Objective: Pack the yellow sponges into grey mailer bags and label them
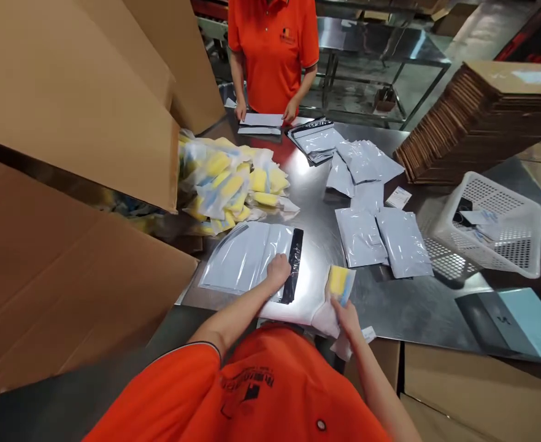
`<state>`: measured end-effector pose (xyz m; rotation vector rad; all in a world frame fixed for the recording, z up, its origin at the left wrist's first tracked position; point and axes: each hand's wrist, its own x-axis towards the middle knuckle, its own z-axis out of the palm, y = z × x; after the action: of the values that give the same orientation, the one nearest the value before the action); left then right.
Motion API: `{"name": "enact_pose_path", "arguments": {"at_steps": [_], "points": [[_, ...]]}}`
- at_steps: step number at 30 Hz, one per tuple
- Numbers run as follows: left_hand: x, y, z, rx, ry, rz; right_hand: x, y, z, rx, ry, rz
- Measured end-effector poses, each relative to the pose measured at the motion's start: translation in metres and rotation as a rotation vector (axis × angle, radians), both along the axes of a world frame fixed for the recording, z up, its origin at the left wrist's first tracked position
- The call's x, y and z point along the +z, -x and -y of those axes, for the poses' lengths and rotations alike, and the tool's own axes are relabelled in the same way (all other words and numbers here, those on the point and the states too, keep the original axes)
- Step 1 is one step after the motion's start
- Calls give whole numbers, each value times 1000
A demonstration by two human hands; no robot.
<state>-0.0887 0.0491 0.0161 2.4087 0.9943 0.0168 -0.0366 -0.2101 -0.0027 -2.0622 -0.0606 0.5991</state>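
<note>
My left hand [278, 272] is closed on the top of a stack of white plastic mailing bags [238, 258] with black flap strips, near the table's front edge. Its fingertips are mostly hidden. In my right hand [345, 316] is a translucent packet with a yellow and blue item inside [338, 282], held at the table edge. Under that hand hangs more whitish wrapping with a small label [368, 334]. Beyond the mailing bags lies a heap of similar yellow and blue packets [227, 181].
Filled white mailers [360, 236] lie right of centre. A white plastic basket [495, 215] stands at right, before stacked flat cardboard [477, 123]. A light-blue box [530, 319] sits front right. Large cartons [91, 92] crowd the left. Across the table, a co-worker [275, 55] handles a white mailer.
</note>
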Motion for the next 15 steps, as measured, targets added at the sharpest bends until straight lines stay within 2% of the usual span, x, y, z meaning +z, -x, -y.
{"name": "enact_pose_path", "arguments": {"at_steps": [3,8,11,15], "points": [[-6,-7,2,27,-14,-28,8,-7,-9,52,-33,12],[-4,-2,-9,92,9,19,28,-15,-59,288,-164,-3],[6,9,-18,123,36,91,31,-19,-88,438,-89,-39],[31,20,-15,72,40,199,28,-25,-115,575,-37,-107]]}}
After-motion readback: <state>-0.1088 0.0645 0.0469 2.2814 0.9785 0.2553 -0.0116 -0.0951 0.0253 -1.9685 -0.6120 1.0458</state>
